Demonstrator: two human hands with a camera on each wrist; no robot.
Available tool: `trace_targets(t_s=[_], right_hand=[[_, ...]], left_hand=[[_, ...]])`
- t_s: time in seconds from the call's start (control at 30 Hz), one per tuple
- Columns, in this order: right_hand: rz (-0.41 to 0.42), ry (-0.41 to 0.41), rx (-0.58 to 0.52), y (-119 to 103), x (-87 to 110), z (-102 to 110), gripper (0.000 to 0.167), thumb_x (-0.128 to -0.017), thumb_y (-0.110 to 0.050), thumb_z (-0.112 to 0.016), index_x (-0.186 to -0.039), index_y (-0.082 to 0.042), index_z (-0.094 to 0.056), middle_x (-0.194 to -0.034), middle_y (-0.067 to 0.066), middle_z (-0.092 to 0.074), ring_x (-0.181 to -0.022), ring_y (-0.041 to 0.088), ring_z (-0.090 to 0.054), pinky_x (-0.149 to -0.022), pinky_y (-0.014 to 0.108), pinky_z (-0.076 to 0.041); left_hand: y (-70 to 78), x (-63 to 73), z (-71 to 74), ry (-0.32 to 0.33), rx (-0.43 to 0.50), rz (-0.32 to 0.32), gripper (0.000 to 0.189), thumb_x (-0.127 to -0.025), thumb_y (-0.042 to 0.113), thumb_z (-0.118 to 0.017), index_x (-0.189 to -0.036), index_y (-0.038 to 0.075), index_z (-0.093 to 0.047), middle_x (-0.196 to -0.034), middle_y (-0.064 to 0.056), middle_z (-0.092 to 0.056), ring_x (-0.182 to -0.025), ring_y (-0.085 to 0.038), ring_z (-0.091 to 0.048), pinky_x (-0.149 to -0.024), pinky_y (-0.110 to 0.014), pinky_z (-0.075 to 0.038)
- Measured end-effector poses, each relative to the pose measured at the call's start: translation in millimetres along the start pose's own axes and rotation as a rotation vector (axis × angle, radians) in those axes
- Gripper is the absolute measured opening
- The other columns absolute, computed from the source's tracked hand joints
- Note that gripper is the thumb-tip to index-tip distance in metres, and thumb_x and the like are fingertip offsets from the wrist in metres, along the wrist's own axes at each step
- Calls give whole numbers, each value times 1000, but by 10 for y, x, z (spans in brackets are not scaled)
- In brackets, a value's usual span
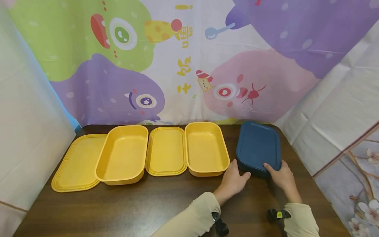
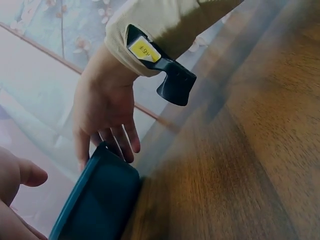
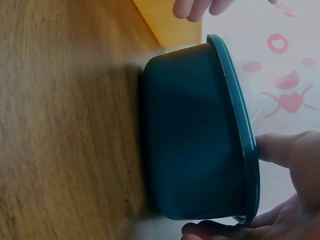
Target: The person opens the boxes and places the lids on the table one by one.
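Observation:
A dark blue lidded food container [image 1: 259, 146] stands at the right end of the table, its lid lying over the top. My right hand [image 1: 282, 177] grips its near right corner, thumb on the lid and fingers down along the side. The right wrist view shows the container's deep wall [image 3: 190, 135] and the right thumb [image 3: 277, 148] against the lid. My left hand [image 1: 233, 181] is near the container's front left corner with thumb and fingers spread, holding nothing. In the left wrist view, part of that hand [image 2: 17, 185] shows beside the blue container [image 2: 105, 195].
Left of the blue container stands an uncovered yellow container [image 1: 206, 148], close to my left fingers. Beyond it lie a yellow lid [image 1: 166, 151], a larger yellow container [image 1: 122, 154] and a larger lid [image 1: 80, 164]. A printed curtain [image 1: 177, 65] hangs behind the brown table [image 1: 142, 210].

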State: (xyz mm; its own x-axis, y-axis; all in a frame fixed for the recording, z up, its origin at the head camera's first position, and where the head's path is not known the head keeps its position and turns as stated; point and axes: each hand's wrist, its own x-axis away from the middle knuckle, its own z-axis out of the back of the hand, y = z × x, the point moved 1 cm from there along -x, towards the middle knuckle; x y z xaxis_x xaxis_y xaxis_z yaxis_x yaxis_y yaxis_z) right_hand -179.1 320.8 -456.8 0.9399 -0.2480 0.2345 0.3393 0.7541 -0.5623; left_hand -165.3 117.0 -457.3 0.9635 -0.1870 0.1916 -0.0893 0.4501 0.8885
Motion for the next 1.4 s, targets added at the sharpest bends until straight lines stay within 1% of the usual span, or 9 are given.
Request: trace_targets(t_s=[0.17, 0.33, 0.57, 0.67, 0.87, 0.93, 1.0, 1.17, 1.4], right_hand=[[4, -2, -18, 18, -13, -8, 88, -100, -47, -41, -146, 20, -6, -147, 46, -18, -136, 59, -22, -111, 64, -25], [4, 9, -38, 21, -24, -18, 83, -101, -43, -41, -146, 20, -10, -146, 46, -21, -136, 58, -24, -112, 63, -25], [-16, 1, -89, 35, -39, -35, 82, -101, -44, -40, -145, 20, -16, -145, 45, -25, -135, 57, -28, -111, 62, -27], [-28, -4, -129, 51, -40, -49, 82, -101, -45, -39, -146, 19, -15, -146, 44, -24, -136, 56, -28, -112, 61, -27], [-35, 18, -224, 98, -47, -83, 78, -101, -42, -40, -146, 17, -17, -146, 42, -27, -136, 53, -29, -113, 59, -26], [-37, 23, -251, 104, -46, -90, 76, -102, -41, -41, -146, 17, -18, -146, 41, -29, -136, 52, -31, -113, 59, -27], [-39, 30, -278, 105, -39, -94, 75, -102, -40, -41, -146, 16, -19, -145, 40, -30, -135, 51, -32, -113, 58, -27], [-48, 56, -340, 112, -10, -102, 70, -102, -35, -40, -146, 15, -21, -144, 38, -33, -132, 46, -36, -109, 55, -32], [-44, 92, -390, 104, -14, -107, 65, -102, -30, -41, -145, 15, -25, -145, 37, -34, -132, 44, -36, -111, 54, -31]], left_hand=[[-22, -41, -28, -5, 28, 38, 74, -94, 34, -62, -151, 1, -30, -157, -15, -33, -145, -29, -33, -117, -45, -31], [-31, -95, -68, 0, 50, 38, 74, -93, 34, -63, -151, 1, -31, -155, -16, -36, -143, -30, -36, -116, -45, -33], [-66, -153, -151, 36, 91, 43, 71, -90, 32, -66, -148, 2, -37, -150, -17, -43, -140, -31, -41, -114, -46, -35], [-91, -168, -164, 53, 129, 37, 70, -90, 30, -67, -147, 1, -38, -150, -16, -44, -139, -31, -42, -114, -45, -36], [-108, -203, -175, 91, 233, 14, 69, -89, 26, -68, -146, -1, -40, -147, -17, -46, -132, -31, -50, -110, -44, -40], [-123, -217, -185, 92, 249, 12, 70, -89, 26, -68, -147, 0, -38, -149, -16, -45, -134, -30, -48, -111, -44, -39], [-141, -231, -200, 92, 251, 2, 71, -89, 25, -68, -148, 0, -37, -150, -15, -43, -137, -30, -45, -113, -44, -37], [-160, -247, -244, 80, 210, -22, 71, -89, 25, -68, -147, 0, -38, -152, -15, -41, -142, -29, -38, -116, -43, -32], [-168, -233, -260, 85, 189, -28, 71, -88, 25, -69, -147, 1, -38, -152, -14, -41, -142, -29, -38, -116, -43, -33]])
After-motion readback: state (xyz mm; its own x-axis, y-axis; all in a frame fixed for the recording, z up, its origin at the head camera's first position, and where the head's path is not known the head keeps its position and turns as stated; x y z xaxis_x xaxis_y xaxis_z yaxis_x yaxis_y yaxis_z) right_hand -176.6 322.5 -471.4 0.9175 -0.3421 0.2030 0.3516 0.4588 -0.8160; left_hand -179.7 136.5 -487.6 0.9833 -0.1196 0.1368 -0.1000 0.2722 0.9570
